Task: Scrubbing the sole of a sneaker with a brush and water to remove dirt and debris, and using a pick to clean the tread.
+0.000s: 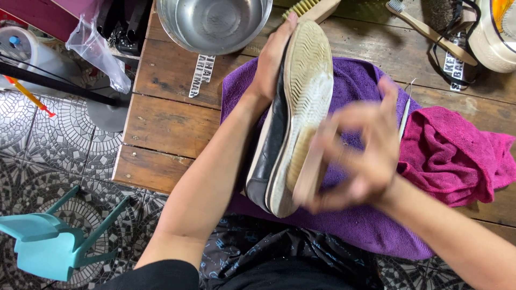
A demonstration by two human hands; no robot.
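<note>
A round steel bowl [215, 24] sits at the far edge of the brown plank surface [166, 115], a crumpled pink cloth [457, 156] lies to the right, a wooden toothbrush [430, 31] rests beyond it, and a turquoise plastic chair [51, 241] stands on the patterned tile floor [43, 145].

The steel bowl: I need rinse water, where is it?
In the head view the steel bowl sits at the wooden table's far edge, upper left, just beyond the purple towel.

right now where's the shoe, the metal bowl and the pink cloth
shoe [306, 86], head view, on the pale ridged sole near the toe
metal bowl [215, 21], head view, on the shiny inside wall
pink cloth [451, 156], head view, on the crumpled middle
</note>
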